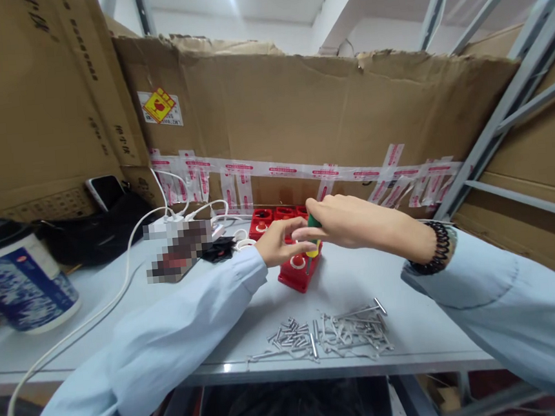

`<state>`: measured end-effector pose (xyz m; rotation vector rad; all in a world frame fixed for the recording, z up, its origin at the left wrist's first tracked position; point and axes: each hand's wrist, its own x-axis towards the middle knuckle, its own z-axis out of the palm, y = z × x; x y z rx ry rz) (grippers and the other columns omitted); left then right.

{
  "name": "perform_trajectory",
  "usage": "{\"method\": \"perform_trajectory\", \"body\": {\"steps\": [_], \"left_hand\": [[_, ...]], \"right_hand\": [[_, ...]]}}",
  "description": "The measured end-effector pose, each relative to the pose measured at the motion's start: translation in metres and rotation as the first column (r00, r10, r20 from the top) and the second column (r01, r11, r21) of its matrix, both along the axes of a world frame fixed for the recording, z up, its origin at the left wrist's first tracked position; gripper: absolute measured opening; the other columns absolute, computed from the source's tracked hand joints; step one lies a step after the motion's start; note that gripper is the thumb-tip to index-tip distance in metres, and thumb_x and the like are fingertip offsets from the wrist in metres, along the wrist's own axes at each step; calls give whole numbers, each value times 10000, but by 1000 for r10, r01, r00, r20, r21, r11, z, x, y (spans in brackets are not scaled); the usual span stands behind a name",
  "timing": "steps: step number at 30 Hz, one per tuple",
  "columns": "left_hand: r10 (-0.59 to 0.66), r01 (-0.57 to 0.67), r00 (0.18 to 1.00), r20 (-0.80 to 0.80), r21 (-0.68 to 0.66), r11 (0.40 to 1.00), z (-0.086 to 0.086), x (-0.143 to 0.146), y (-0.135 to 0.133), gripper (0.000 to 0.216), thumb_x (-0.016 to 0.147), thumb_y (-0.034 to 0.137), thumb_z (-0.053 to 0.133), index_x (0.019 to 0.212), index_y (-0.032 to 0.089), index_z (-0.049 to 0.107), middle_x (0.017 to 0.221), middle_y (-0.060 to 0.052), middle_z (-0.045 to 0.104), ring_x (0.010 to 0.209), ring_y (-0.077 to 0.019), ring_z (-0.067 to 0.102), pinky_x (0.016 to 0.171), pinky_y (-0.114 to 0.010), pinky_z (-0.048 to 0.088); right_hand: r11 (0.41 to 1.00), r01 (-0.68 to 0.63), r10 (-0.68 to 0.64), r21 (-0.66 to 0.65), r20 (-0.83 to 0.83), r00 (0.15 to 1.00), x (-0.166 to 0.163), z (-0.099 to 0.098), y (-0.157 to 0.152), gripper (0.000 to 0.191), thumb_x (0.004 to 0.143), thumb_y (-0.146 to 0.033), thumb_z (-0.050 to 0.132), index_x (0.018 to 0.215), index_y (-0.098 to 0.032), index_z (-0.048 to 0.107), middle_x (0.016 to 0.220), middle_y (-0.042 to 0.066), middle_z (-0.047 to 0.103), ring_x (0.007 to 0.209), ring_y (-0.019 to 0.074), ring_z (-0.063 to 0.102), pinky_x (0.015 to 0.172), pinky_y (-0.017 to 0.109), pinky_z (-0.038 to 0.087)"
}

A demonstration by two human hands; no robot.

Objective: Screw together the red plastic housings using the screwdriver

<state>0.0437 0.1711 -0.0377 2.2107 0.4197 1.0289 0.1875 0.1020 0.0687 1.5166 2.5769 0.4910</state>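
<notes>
A screwdriver with a green and yellow handle (313,253) points down at a red box-shaped part (296,280) with a white ring around a red button. My right hand (341,220) is wrapped round the handle from above. From the left, my left hand (280,241) curls its thumb and fingers about the lower handle, just over the red part. Its fingertips are partly hidden by my right hand. More red parts (261,225) of the same look stand behind my hands. Nearer me lie loose screws (293,337) and a tangle of metal pieces (354,332).
A tall cardboard sheet (322,113) backs the table. On the left are a large cup (26,282), a black bag (99,227) with a phone (105,192), white cables (126,273) and a blurred-out object (179,252). A metal rack (488,118) rises at right; a black-lined bin (295,410) sits below the edge.
</notes>
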Motion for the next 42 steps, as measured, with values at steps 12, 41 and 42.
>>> {"method": "perform_trajectory", "body": {"steps": [12, 41, 42], "left_hand": [[-77, 77, 997, 6, -39, 996, -2, 2, 3, 220, 762, 279, 634, 890, 104, 601, 862, -60, 653, 856, -183, 605, 790, -278, 463], [230, -120, 911, -342, 314, 942, -42, 8, 21, 244, 743, 449, 660, 791, 215, 709, 1046, -45, 626, 1065, -253, 488, 959, -410, 274], [227, -121, 911, -344, 303, 945, -41, 8, 21, 260, 722, 467, 674, 790, 219, 712, 1063, -46, 615, 1066, -257, 488, 964, -415, 272]], "right_hand": [[989, -36, 22, -141, -101, 995, -2, 4, 6, 242, 857, -353, 410, 984, -149, 443, 685, 49, 573, 567, 152, 502, 495, 267, 294], [988, -42, 15, -150, -175, 984, 10, -3, 11, 218, 865, -346, 402, 979, -163, 429, 657, 23, 539, 511, 125, 417, 475, 259, 272], [980, -69, 33, -187, -192, 981, 10, -2, 11, 208, 844, -343, 433, 964, -173, 433, 646, 9, 530, 504, 116, 401, 473, 253, 273]]}}
